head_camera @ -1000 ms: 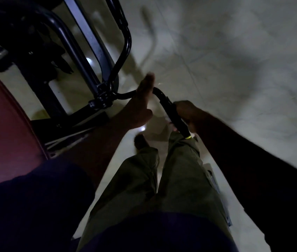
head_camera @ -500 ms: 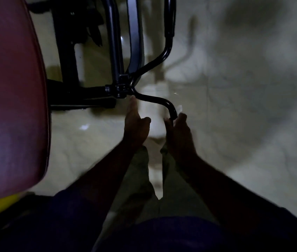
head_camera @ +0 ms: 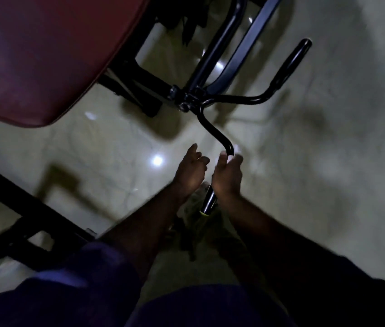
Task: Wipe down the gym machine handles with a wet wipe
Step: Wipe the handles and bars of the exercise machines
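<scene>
The gym machine's black handlebar forks from a clamp (head_camera: 188, 97). Its near handle (head_camera: 212, 128) curves down toward me, and my right hand (head_camera: 228, 175) grips it, fingers wrapped round the bar. A pale patch that looks like the wet wipe (head_camera: 236, 149) shows at those fingertips. The handle's end (head_camera: 208, 201) sticks out below the hand. My left hand (head_camera: 190, 169) hovers just left of the handle with loosely curled fingers, holding nothing and touching nothing. The far handle (head_camera: 291, 63) points up and right, untouched.
A dark red padded seat (head_camera: 45, 55) fills the upper left. The machine's black frame tubes (head_camera: 224, 41) run up from the clamp. Another black bar (head_camera: 21, 206) crosses the lower left. The pale tiled floor (head_camera: 328, 161) lies open to the right.
My left hand has come off the bar beside the clamp and its fingers have curled. My right hand keeps its grip on the near handle. My head has swung, shifting the view.
</scene>
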`<state>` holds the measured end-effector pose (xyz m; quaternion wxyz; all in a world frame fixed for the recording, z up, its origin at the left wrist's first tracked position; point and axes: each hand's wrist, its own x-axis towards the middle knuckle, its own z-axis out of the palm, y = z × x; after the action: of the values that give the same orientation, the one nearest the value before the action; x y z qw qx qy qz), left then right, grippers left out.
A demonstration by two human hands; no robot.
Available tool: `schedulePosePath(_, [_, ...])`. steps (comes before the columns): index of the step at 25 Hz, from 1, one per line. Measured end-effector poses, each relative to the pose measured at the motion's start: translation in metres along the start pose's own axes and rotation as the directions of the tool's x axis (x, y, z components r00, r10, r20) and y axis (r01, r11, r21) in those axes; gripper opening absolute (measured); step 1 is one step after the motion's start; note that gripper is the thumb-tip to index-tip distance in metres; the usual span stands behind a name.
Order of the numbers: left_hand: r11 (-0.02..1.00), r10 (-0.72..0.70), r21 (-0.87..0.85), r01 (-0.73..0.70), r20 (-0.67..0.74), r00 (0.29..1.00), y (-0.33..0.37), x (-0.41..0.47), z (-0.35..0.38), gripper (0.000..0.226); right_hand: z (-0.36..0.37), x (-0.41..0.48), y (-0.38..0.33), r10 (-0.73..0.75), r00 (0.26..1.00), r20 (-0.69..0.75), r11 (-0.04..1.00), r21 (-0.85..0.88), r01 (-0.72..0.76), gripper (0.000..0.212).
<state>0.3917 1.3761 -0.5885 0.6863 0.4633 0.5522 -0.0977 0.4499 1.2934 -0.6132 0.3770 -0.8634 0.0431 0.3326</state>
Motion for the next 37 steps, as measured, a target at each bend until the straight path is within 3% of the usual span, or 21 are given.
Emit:
schedulePosePath(2, [1.000, 0.011, -0.011, -0.012, -0.022, 1.000, -0.010, -0.001, -0.003, 0.083, 0.001, 0.010, 0.000, -0.008, 1.000, 0.023, 0.999, -0.046, 0.009, 0.047])
schedulePosePath(5, [0.992, -0.011, -0.122, 0.000, -0.089, 0.996, -0.029, 0.007, -0.001, 0.066, 0.001, 0.053, -0.024, -0.045, 0.997, 0.061, 0.972, -0.228, 0.058, 0.051])
schedulePosePath(8, [0.971, -0.068, -0.239, 0.025, -0.174, 0.982, -0.028, 0.017, 0.013, 0.054, 0.005, 0.092, -0.043, -0.229, 0.942, 0.244, 0.839, -0.441, 0.319, 0.050])
schedulePosePath(10, [0.953, -0.102, -0.303, 0.018, -0.265, 0.959, -0.008, 0.029, 0.032, 0.055, 0.009, 0.115, -0.051, -0.375, 0.816, 0.440, 0.607, -0.548, 0.575, 0.043])
schedulePosePath(12, [0.932, -0.139, -0.361, 0.012, -0.328, 0.935, 0.023, 0.051, 0.053, 0.059, -0.004, 0.128, -0.067, -0.467, 0.681, 0.564, 0.413, -0.542, 0.732, 0.040])
schedulePosePath(13, [0.937, -0.147, -0.349, 0.016, -0.352, 0.924, 0.036, 0.061, 0.063, 0.059, -0.014, 0.137, -0.077, -0.554, 0.583, 0.594, 0.299, -0.511, 0.806, 0.040])
schedulePosePath(15, [0.965, -0.139, -0.261, 0.025, -0.431, 0.891, 0.056, 0.075, 0.082, 0.047, -0.034, 0.167, -0.104, -0.766, 0.266, 0.585, -0.003, -0.417, 0.909, 0.040])
schedulePosePath(16, [0.974, -0.134, -0.225, 0.030, -0.467, 0.874, 0.060, 0.080, 0.089, 0.040, -0.040, 0.185, -0.116, -0.805, 0.135, 0.577, -0.128, -0.392, 0.911, 0.040])
schedulePosePath(17, [0.980, -0.135, -0.194, 0.041, -0.503, 0.854, 0.062, 0.085, 0.096, 0.038, -0.043, 0.205, -0.126, -0.770, 0.081, 0.633, -0.210, -0.371, 0.905, 0.039])
schedulePosePath(19, [0.992, -0.126, -0.090, 0.090, -0.579, 0.806, 0.061, 0.092, 0.106, 0.042, -0.042, 0.225, -0.133, -0.475, 0.190, 0.859, -0.247, -0.337, 0.908, 0.044])
schedulePosePath(20, [0.992, -0.109, -0.017, 0.125, -0.618, 0.779, 0.060, 0.096, 0.109, 0.043, -0.044, 0.228, -0.127, -0.317, 0.262, 0.911, -0.232, -0.342, 0.910, 0.053])
schedulePosePath(21, [0.987, -0.093, 0.042, 0.158, -0.648, 0.756, 0.060, 0.099, 0.112, 0.043, -0.049, 0.229, -0.118, -0.260, 0.273, 0.926, -0.240, -0.336, 0.911, 0.063])
schedulePosePath(23, [0.980, -0.096, 0.064, 0.186, -0.672, 0.734, 0.061, 0.102, 0.113, 0.037, -0.068, 0.225, -0.107, -0.322, 0.217, 0.921, -0.245, -0.302, 0.921, 0.074])
schedulePosePath(25, [0.979, -0.107, 0.055, 0.196, -0.681, 0.724, 0.061, 0.102, 0.115, 0.031, -0.084, 0.223, -0.106, -0.384, 0.233, 0.893, -0.188, -0.323, 0.927, 0.068])
schedulePosePath(28, [0.972, -0.140, 0.040, 0.231, -0.691, 0.709, 0.062, 0.105, 0.117, 0.030, -0.054, 0.230, -0.105, -0.468, 0.199, 0.861, -0.320, -0.375, 0.870, 0.046])
schedulePosePath(30, [0.971, -0.129, 0.051, 0.232, -0.705, 0.698, 0.061, 0.108, 0.117, 0.031, -0.007, 0.231, -0.104, -0.384, 0.190, 0.903, -0.352, -0.334, 0.874, 0.035])
schedulePosePath(32, [0.972, -0.115, 0.062, 0.228, -0.723, 0.682, 0.059, 0.109, 0.117, 0.030, 0.026, 0.231, -0.107, -0.357, 0.130, 0.925, -0.383, -0.273, 0.882, 0.029])
schedulePosePath(34, [0.975, -0.094, 0.068, 0.209, -0.732, 0.675, 0.058, 0.111, 0.118, 0.030, 0.020, 0.233, -0.113, -0.350, 0.211, 0.913, -0.334, -0.332, 0.882, 0.045])
schedulePosePath(35, [0.977, -0.081, 0.071, 0.199, -0.741, 0.667, 0.058, 0.111, 0.119, 0.030, 0.001, 0.236, -0.112, -0.352, 0.235, 0.906, -0.369, -0.365, 0.855, 0.056])
schedulePosePath(37, [0.978, -0.082, 0.068, 0.199, -0.749, 0.658, 0.058, 0.110, 0.119, 0.030, -0.055, 0.236, -0.112, -0.388, 0.248, 0.888, -0.413, -0.408, 0.814, 0.053])
